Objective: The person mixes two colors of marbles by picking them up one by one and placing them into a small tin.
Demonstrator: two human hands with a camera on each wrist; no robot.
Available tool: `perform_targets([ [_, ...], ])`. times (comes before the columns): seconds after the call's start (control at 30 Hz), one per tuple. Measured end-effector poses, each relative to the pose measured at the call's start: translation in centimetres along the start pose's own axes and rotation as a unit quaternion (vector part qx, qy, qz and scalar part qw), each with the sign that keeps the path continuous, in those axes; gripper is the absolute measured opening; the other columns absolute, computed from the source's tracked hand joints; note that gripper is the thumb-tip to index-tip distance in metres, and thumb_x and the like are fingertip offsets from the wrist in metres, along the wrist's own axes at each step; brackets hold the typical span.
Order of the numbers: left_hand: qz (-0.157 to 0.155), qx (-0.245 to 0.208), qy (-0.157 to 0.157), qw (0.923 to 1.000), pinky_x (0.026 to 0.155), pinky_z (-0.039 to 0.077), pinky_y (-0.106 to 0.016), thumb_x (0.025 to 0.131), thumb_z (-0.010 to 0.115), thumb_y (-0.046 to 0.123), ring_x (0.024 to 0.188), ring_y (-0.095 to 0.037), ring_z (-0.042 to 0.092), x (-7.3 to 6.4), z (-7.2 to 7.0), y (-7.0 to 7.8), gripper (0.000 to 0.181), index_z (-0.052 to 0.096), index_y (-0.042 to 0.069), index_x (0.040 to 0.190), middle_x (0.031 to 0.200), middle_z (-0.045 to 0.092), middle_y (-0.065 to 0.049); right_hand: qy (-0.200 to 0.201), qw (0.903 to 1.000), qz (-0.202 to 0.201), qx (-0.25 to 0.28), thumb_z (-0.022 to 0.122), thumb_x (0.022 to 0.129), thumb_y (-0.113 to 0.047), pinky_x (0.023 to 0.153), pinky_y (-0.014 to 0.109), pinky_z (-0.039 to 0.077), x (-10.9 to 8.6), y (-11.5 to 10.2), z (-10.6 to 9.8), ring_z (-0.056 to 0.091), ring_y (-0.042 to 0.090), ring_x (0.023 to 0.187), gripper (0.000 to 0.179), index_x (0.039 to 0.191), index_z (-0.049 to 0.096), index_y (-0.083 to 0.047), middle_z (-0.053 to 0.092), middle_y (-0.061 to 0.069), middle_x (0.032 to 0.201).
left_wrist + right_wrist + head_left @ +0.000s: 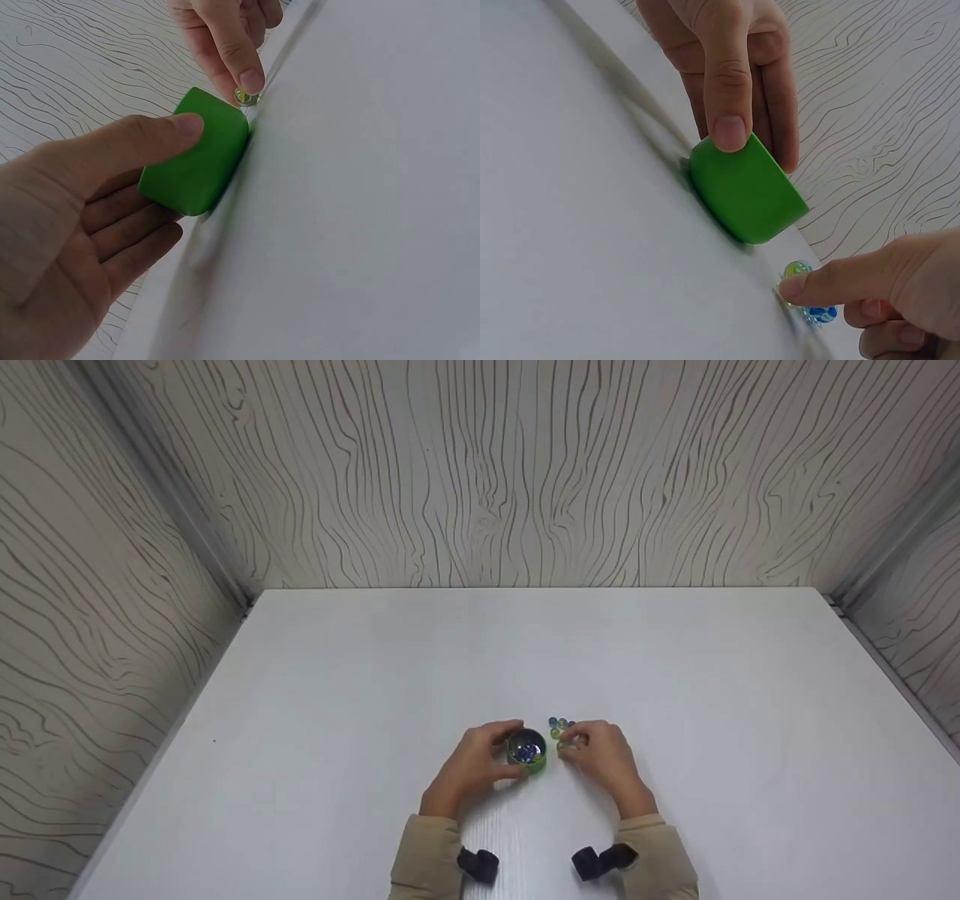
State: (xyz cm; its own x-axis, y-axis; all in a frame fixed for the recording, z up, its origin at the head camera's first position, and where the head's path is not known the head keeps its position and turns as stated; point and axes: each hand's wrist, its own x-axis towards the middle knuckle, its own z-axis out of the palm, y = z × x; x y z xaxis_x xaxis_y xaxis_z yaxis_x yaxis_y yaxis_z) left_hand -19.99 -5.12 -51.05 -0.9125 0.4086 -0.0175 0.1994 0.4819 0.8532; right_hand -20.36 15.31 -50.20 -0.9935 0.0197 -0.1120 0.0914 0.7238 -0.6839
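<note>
A small green cup [537, 769] stands on the white table with several blue and greenish glass marbles [526, 752] inside. My left hand [471, 761] holds it from the left, the thumb on the near side and fingers round the far side. Just right of the cup, my right hand [604, 754] pinches a yellow-green marble [246, 98] between thumb and index finger, close to the table. Its other fingers are curled in. Beside that hand lie a few loose marbles [555, 733], blue and yellow-green; the fingers partly cover them. A blue marble [823, 313] shows behind the right thumb.
The white tabletop [337, 675] spreads around both hands. Wood-grain patterned panels [480, 472] rise behind it and at both sides. Black straps with small camera mounts [480, 866] sit at the beige sleeves [427, 859].
</note>
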Motion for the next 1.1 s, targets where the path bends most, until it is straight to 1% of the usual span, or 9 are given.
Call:
perform_targets([
  [0.2, -0.003, 0.001, 0.002, 1.0, 0.113, 0.045, -0.039, 0.078, 0.078, 0.011, 0.129, -0.029, 0.056, -0.02, 0.06, -0.08, 0.065, 0.051, 0.002, 0.136, 0.137, 0.059, -0.015, 0.008, 0.9999, -0.008, -0.004, 0.074, 0.076, -0.007, 0.056, 0.022, 0.034, -0.03, 0.0, 0.02, 0.046, 0.013, 0.065, 0.013, 0.089, 0.076, -0.007, 0.058, 0.002, 0.068],
  [0.47, -0.01, 0.002, 0.003, 0.9999, 0.113, 0.045, -0.04, 0.077, 0.078, 0.011, 0.129, -0.03, 0.056, 0.03, 0.09, -0.1, 0.066, 0.051, 0.003, 0.136, 0.136, 0.059, -0.015, 0.009, 0.9996, -0.018, -0.02, 0.075, 0.075, -0.007, 0.059, 0.023, 0.037, -0.06, -0.02, -0.02, 0.05, 0.014, 0.069, 0.013, 0.088, 0.076, -0.008, 0.066, 0.005, 0.076],
  [0.6, -0.011, 0.003, 0.002, 0.9999, 0.113, 0.045, -0.04, 0.076, 0.079, 0.011, 0.129, -0.03, 0.056, 0.09, 0.12, -0.09, 0.066, 0.052, 0.003, 0.136, 0.136, 0.059, -0.016, 0.012, 0.9995, -0.02, -0.02, 0.075, 0.075, -0.007, 0.059, 0.023, 0.037, -0.06, -0.02, -0.03, 0.049, 0.014, 0.068, 0.012, 0.088, 0.076, -0.007, 0.065, 0.005, 0.075],
  [0.83, -0.017, 0.004, 0.004, 0.9998, 0.113, 0.045, -0.04, 0.076, 0.079, 0.012, 0.128, -0.029, 0.056, 0.02, 0.18, -0.03, 0.066, 0.052, 0.004, 0.136, 0.136, 0.059, -0.015, 0.01, 0.9997, -0.018, -0.013, 0.074, 0.076, -0.007, 0.056, 0.022, 0.034, -0.01, 0.04, -0.05, 0.045, 0.013, 0.065, 0.012, 0.088, 0.076, -0.007, 0.059, 0.002, 0.068],
  [1.0, -0.012, 0.003, 0.005, 0.9999, 0.113, 0.045, -0.041, 0.077, 0.079, 0.012, 0.128, -0.029, 0.057, 0.0, 0.15, 0.0, 0.066, 0.052, 0.004, 0.136, 0.136, 0.059, -0.015, 0.011, 0.9997, -0.019, -0.01, 0.072, 0.08, -0.007, 0.055, 0.022, 0.033, 0.0, -0.09, -0.21, 0.044, 0.013, 0.063, 0.009, 0.088, 0.076, -0.007, 0.058, 0.002, 0.067],
  [1.1, -0.008, 0.004, 0.006, 0.9999, 0.112, 0.046, -0.041, 0.077, 0.079, 0.011, 0.128, -0.03, 0.057, -0.03, 0.12, 0.0, 0.065, 0.052, 0.003, 0.136, 0.136, 0.059, -0.015, 0.013, 0.9997, -0.018, -0.008, 0.071, 0.08, -0.007, 0.053, 0.021, 0.032, 0.0, -0.17, -0.26, 0.043, 0.012, 0.061, 0.008, 0.087, 0.076, -0.007, 0.054, 0.0, 0.064],
])
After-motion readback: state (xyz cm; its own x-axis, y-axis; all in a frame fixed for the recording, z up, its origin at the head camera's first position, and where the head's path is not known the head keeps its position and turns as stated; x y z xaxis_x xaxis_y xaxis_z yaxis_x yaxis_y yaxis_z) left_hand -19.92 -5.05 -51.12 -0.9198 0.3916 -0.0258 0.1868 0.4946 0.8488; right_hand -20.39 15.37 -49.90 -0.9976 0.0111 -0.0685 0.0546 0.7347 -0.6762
